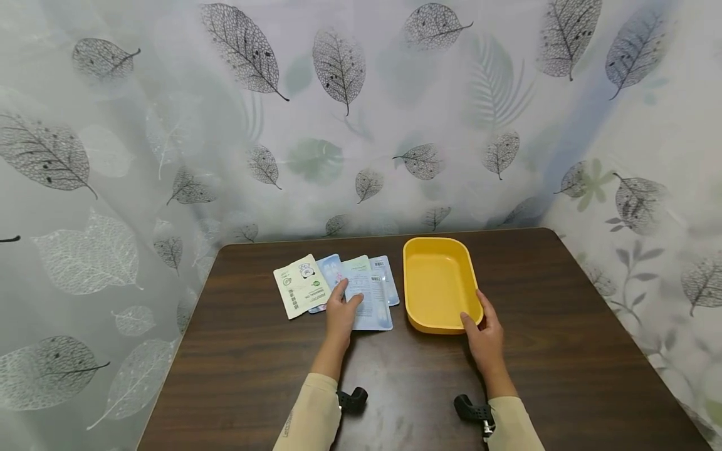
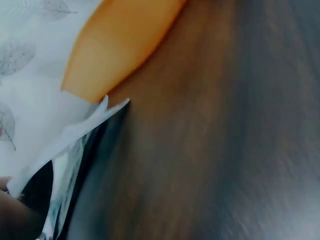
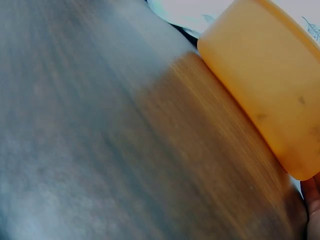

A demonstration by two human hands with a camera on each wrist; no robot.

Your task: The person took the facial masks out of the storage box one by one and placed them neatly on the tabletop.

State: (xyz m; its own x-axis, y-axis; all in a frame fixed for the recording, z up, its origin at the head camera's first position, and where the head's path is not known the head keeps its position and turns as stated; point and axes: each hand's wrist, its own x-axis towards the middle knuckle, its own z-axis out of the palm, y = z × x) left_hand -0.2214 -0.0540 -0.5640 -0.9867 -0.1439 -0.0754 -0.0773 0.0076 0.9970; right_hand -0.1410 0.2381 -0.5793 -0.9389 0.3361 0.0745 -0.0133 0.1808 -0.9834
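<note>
Several flat sachets, which look like sheet mask packets, lie fanned and overlapping on the table. My left hand (image 1: 338, 316) grips the front pale-blue sheet mask packet (image 1: 372, 316) at its left side, thumb on top. In the left wrist view a packet's edge (image 2: 75, 132) bends up off the table, with part of the hand at lower left. Beside them sits a yellow plastic tray (image 1: 437, 285) with nothing in it. My right hand (image 1: 486, 338) holds the tray's near right corner, thumb at the rim and fingers along the outer side.
A cream packet (image 1: 301, 285) with a panda picture lies leftmost in the fan. Blue packets (image 1: 385, 279) show at the back. The dark wooden table (image 1: 242, 376) meets a leaf-printed curtain (image 1: 372, 207) behind and at both sides. Black straps circle both wrists.
</note>
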